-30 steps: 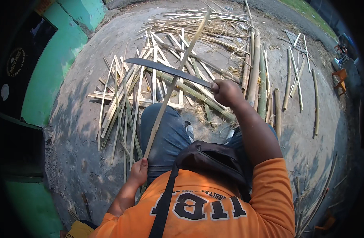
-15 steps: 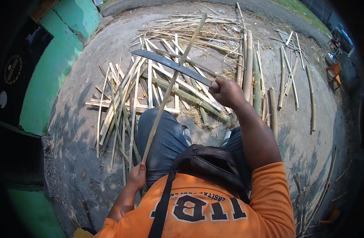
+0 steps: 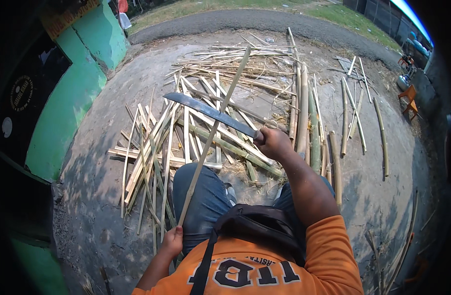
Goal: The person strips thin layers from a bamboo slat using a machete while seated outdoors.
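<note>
My left hand [image 3: 172, 240] is closed round the near end of a long bamboo strip [image 3: 198, 169], beside my left thigh. The strip slants up and away from me, its far end above the piled bamboo. In my right hand [image 3: 274, 143] is the handle of a machete [image 3: 198, 106], held out ahead of my right knee. Its long dark blade points to the left and crosses the strip about midway along, seemingly touching it. Whether the edge has cut into the strip, I cannot tell.
Split bamboo strips [image 3: 151, 147] lie in a crossed heap ahead and left. Whole bamboo poles [image 3: 304, 118] stretch away on the right, with thinner poles [image 3: 381, 132] beyond. A green wall [image 3: 63, 108] stands at the left. An orange chair [image 3: 409, 101] is far right.
The view has tilted up, showing more road and grass at the top. Both hands keep their holds, and the machete still crosses the bamboo strip at about the same place.
</note>
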`<action>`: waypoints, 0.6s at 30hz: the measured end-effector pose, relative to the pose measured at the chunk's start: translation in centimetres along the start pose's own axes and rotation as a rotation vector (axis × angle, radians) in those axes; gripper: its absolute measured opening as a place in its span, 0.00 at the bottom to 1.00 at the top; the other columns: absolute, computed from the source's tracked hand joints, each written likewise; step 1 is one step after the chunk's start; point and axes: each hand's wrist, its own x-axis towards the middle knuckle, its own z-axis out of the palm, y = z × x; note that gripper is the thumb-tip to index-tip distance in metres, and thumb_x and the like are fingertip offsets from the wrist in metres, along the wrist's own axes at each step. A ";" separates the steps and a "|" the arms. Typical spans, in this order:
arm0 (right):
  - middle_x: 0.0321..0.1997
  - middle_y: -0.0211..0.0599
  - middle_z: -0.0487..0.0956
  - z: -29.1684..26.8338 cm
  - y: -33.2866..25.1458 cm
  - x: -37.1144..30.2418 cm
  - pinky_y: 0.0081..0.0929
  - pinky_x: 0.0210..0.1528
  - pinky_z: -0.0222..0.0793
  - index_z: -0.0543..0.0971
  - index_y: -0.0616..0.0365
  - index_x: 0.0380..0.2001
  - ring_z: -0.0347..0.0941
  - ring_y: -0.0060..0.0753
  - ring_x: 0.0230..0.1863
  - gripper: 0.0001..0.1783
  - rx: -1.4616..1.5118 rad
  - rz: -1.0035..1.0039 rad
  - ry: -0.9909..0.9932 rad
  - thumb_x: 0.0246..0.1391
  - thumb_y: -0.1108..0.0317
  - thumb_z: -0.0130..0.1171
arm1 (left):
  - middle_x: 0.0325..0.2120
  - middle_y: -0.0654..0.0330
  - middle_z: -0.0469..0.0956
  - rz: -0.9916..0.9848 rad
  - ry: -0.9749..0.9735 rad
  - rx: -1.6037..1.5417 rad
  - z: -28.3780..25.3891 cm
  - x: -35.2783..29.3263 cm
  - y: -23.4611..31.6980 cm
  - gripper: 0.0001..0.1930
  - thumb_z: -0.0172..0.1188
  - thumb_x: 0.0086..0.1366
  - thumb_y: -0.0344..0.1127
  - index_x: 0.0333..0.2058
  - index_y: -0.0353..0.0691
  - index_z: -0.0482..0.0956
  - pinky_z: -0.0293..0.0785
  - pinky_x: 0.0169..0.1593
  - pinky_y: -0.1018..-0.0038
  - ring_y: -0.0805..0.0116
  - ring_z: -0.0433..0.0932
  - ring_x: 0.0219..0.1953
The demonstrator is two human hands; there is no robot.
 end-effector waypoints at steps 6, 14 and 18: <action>0.36 0.48 0.85 -0.4 0.2 0.4 0.51 0.44 0.78 0.83 0.49 0.38 0.83 0.56 0.41 0.14 0.011 -0.006 0.014 0.56 0.52 0.66 | 0.27 0.43 0.78 0.036 0.000 0.016 0.2 0.6 -0.6 0.35 0.40 0.79 0.63 0.36 0.31 0.77 0.73 0.41 0.57 0.43 0.79 0.32; 0.36 0.49 0.85 0.1 0.6 0.7 0.50 0.44 0.78 0.84 0.50 0.37 0.82 0.58 0.41 0.14 0.047 -0.004 -0.036 0.57 0.52 0.65 | 0.27 0.38 0.77 0.085 0.039 0.029 0.1 0.2 0.9 0.33 0.40 0.80 0.60 0.35 0.31 0.77 0.72 0.39 0.54 0.34 0.78 0.34; 0.36 0.50 0.85 -0.2 0.5 0.4 0.50 0.45 0.77 0.83 0.52 0.36 0.82 0.58 0.41 0.14 0.060 0.022 -0.050 0.58 0.53 0.65 | 0.27 0.38 0.77 0.114 0.043 0.034 0.0 0.0 1.9 0.37 0.39 0.79 0.64 0.35 0.30 0.77 0.72 0.39 0.53 0.33 0.78 0.35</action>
